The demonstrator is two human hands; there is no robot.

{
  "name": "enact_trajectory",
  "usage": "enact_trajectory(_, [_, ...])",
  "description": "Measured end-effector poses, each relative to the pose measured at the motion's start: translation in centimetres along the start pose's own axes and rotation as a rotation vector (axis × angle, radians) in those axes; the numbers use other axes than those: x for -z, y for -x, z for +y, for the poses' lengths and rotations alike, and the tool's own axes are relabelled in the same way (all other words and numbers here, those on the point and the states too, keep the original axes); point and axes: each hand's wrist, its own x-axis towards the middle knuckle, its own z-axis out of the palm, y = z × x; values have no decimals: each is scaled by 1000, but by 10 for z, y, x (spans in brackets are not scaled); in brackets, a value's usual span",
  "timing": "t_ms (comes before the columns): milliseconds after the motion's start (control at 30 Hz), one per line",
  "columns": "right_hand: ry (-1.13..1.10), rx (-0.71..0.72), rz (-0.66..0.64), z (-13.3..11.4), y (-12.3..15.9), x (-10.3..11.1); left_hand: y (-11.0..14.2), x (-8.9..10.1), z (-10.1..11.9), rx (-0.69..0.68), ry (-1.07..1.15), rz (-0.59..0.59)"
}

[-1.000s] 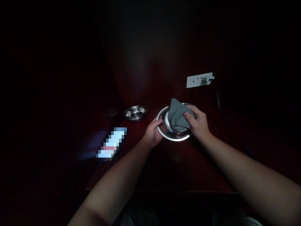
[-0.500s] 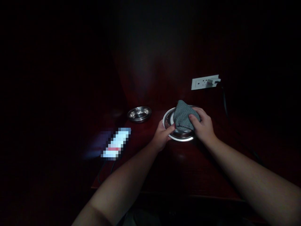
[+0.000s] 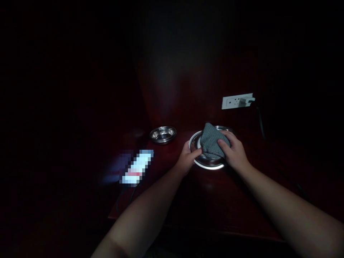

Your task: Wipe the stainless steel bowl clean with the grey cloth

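Observation:
A shiny round metal plate (image 3: 212, 165) is held above the dark red table, slightly tilted. My left hand (image 3: 186, 159) grips its left rim, thumb on top and the other fingers mostly hidden beneath. A folded grey-green cloth (image 3: 212, 139) lies against the inside of the plate. My right hand (image 3: 235, 150) is closed on the cloth at the right, its thumb on the near face, and presses it onto the plate. The cloth covers much of the plate's middle.
Shallow metal bowls (image 3: 163, 135), seemingly stacked, stand at the back left of the table (image 3: 204, 200). A lit, pixelated phone-like screen (image 3: 138, 168) with a cable is at the left. A white wall socket (image 3: 238, 101) holds a plug with a dark cord. Surroundings are very dark.
The whole view has shifted slightly, so everything appears a little lower and further right. Both hands keep the same hold on plate and cloth, with barely any movement between them.

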Motion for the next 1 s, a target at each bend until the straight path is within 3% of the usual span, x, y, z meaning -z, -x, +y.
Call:
enact_trajectory(600, [-63, -52, -14, 4, 1, 0, -5, 8, -1, -21, 19, -103])
enact_trajectory(800, [-61, -50, -11, 2, 0, 0, -2, 5, 0, -18, 42, -87])
enact_trajectory(1000, [-102, -144, 11, 1, 0, -2, 6, -4, 6, -10, 163, 33])
